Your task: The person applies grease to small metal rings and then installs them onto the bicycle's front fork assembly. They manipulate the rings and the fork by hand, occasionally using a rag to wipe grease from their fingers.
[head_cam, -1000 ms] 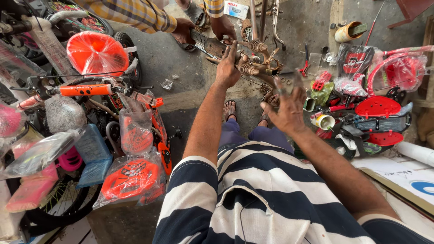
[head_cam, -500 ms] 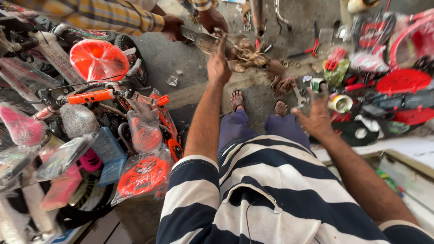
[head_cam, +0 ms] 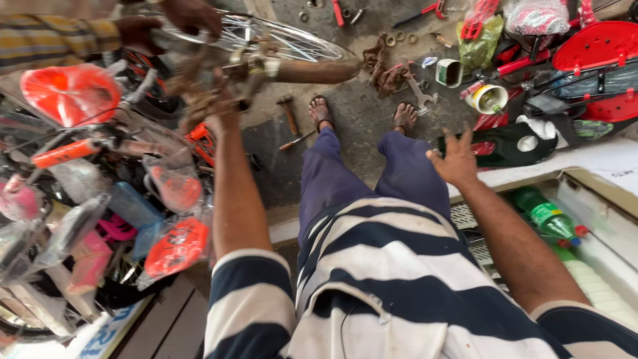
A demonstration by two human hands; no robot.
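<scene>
My left hand (head_cam: 222, 114) is raised and closed around a rusty bicycle part (head_cam: 232, 76) that is joined to a spoked wheel (head_cam: 286, 38); motion blurs the grip. A brown tube (head_cam: 316, 70) sticks out to the right from that part. Another person's hand (head_cam: 189, 14), on a yellow striped sleeve, holds the wheel's far side. My right hand (head_cam: 455, 158) hovers empty with its fingers spread above my right leg, next to a black and red moulded piece (head_cam: 505, 143). My sandalled feet stand on the grey floor below.
A hammer (head_cam: 287, 113), a screwdriver (head_cam: 296, 141) and a wrench (head_cam: 419, 93) lie by my feet. Red plastic parts (head_cam: 598, 43) and a tape roll (head_cam: 488, 100) crowd the right. Plastic-wrapped small bikes (head_cam: 73, 100) fill the left. A green bottle (head_cam: 541, 213) lies in a box.
The wheel and rusty part have risen and swung left with my left hand. My right hand has left the parts and moved right, open. The view has pulled back over my legs.
</scene>
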